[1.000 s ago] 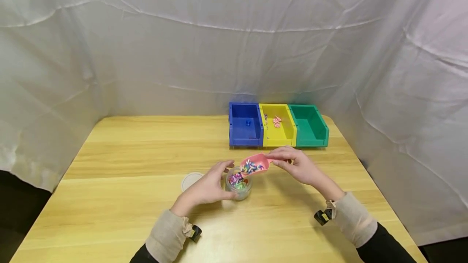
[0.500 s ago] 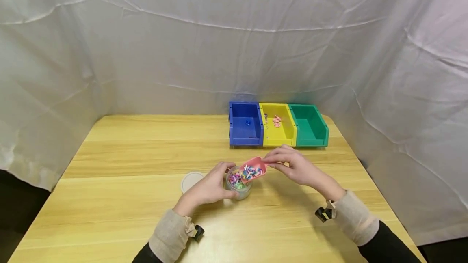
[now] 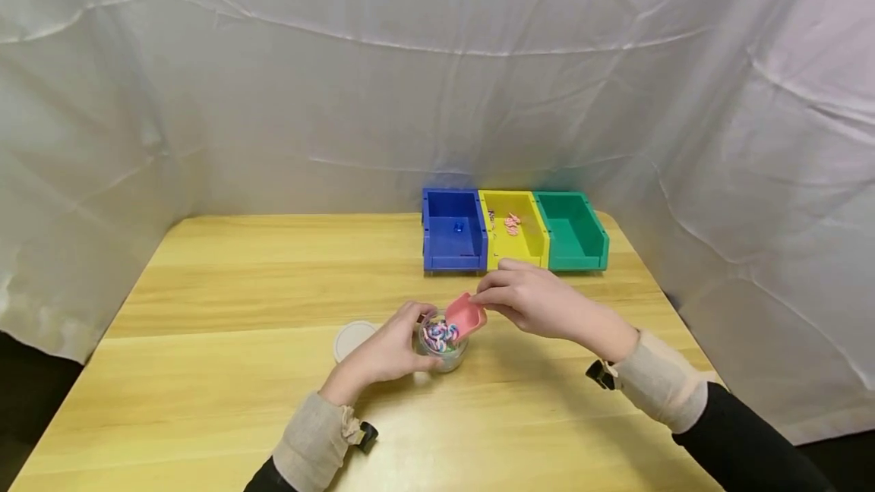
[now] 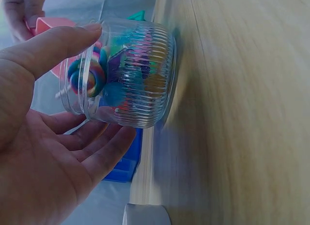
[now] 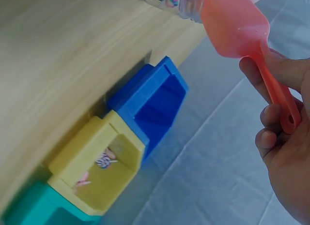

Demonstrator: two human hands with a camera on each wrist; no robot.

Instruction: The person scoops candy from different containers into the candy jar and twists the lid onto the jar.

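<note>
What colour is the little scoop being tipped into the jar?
Pink; the scoop shows best in the right wrist view, held by the right hand.

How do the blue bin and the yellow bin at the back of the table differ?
The blue bin stands at the left end of the row; the yellow bin stands in the middle, beside the green bin. The blue bin holds one small blue piece; the yellow bin holds several pinkish pieces. Both look alike in shape and size, and neither hand touches them.

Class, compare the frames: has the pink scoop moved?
Yes. The pink scoop has dropped and tipped mouth-down onto the clear jar, which stands beside the white lid.
</note>
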